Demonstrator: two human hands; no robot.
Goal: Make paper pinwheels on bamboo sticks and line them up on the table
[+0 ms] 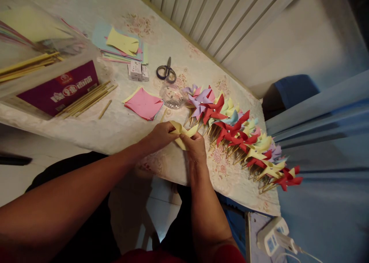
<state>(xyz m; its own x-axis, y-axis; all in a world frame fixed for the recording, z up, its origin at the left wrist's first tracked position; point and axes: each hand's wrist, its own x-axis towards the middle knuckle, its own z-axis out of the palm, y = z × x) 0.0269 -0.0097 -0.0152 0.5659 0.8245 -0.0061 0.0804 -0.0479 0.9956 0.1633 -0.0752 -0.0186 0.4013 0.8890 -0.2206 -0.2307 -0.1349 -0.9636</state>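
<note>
Pinching a yellow paper with curled corners between the left hand and the right hand, with fingertips closed on it, above the desk and near its front edge. Bounded on the right by a dense row of pinwheels, stretching to the right end of the desk; on the far side by a transparent container and scissors; on the left by pink paper. Leaving room to shift leftward along the front strip, as far as the loose sticks.
</note>
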